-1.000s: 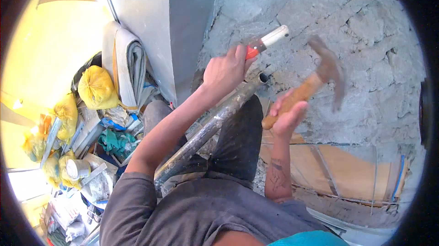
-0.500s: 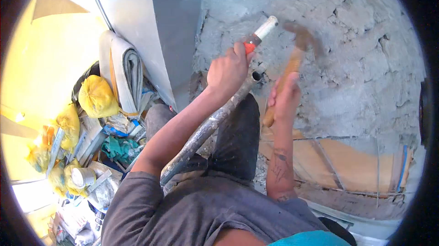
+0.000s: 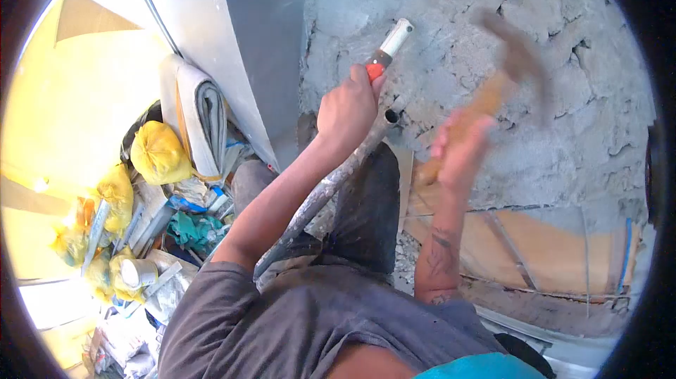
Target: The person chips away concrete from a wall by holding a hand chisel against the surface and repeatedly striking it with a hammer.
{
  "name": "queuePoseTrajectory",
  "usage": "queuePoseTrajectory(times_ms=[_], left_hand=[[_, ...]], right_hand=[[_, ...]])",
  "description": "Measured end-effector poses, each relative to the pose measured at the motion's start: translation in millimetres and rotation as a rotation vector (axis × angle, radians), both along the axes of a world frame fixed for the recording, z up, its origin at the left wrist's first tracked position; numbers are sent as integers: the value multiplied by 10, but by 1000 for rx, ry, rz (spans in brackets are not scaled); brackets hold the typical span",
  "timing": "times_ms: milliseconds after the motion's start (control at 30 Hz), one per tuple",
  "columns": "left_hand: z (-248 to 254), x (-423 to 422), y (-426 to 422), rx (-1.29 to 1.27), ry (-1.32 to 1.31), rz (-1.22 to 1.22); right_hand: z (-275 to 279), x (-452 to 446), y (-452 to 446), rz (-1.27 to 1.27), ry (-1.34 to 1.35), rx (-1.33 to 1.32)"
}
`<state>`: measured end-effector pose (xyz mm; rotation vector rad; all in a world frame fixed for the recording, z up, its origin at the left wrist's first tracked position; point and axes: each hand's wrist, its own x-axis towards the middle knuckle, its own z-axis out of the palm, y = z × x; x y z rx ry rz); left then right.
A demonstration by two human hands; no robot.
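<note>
My left hand [image 3: 346, 113] is closed around a tool with a red, dark and white handle [image 3: 395, 38], whose white end with a small hole points up and away; its other end is hidden by my fist. In my right hand [image 3: 466, 148] is a wooden-handled hammer [image 3: 486, 97], raised over the rough grey cement surface [image 3: 563, 140]. Motion blurs the hammer head. Hammer and handle are apart. A cement-spattered metal pipe [image 3: 336, 180] passes under my left forearm, with its open end near my left hand.
To the left lie yellow tied bags [image 3: 161, 152], a rolled grey mat [image 3: 203, 118], a white bucket [image 3: 139, 273], teal cloth [image 3: 193, 230] and scraps. A grey panel [image 3: 264, 48] stands by the cement. Tan boards [image 3: 542, 252] with metal strips lie at lower right.
My right hand has swung the hammer up and to the right, away from the handle in my left hand. My left hand has shifted slightly left, still holding its tool.
</note>
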<state>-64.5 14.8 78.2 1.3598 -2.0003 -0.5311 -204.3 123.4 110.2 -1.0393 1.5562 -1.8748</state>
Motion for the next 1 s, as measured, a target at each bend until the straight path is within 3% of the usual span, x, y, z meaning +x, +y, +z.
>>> queuePoseTrajectory(times_ms=[33,67,133,200,267,300,367,433,467,533,600,667,733,767,867,900,967,1000], left_hand=[[7,-10,-26,-17,4,20],[15,-21,-20,-19,-2,19],[52,-43,4,34,4,35],[51,-58,21,46,-8,28],[33,-68,38,55,-10,43],[-1,-77,81,54,-13,40],[62,-98,-14,14,0,66],[59,-95,45,30,7,57],[88,-93,35,26,6,62],[132,-99,64,67,26,64],[174,-121,67,65,33,66],[151,-121,114,74,44,76],[148,-135,116,8,43,99],[194,-137,42,-16,52,116],[172,-143,88,7,7,107],[175,-143,91,23,10,102],[158,-129,92,45,13,98],[156,-121,82,37,25,90]], right_hand=[[76,-6,31,-20,-106,-189],[65,-6,-8,-22,-113,-191],[1,21,-138,191,10,-862],[-451,60,-357,38,56,-357],[-521,102,-479,117,48,311],[-425,98,-313,106,39,324],[-55,23,-174,66,28,195],[131,-22,-5,-46,-185,-122],[174,-7,-46,-41,-187,-126],[200,27,-95,-12,-41,-816],[-384,-29,-427,-117,184,-805],[-664,-16,-518,22,307,204],[-427,19,-278,-6,164,232],[-208,47,-271,-8,31,231],[175,-18,60,-25,144,-99],[285,21,46,-25,144,-99],[426,121,-15,-91,75,-654],[86,-124,-142,35,77,-700]])
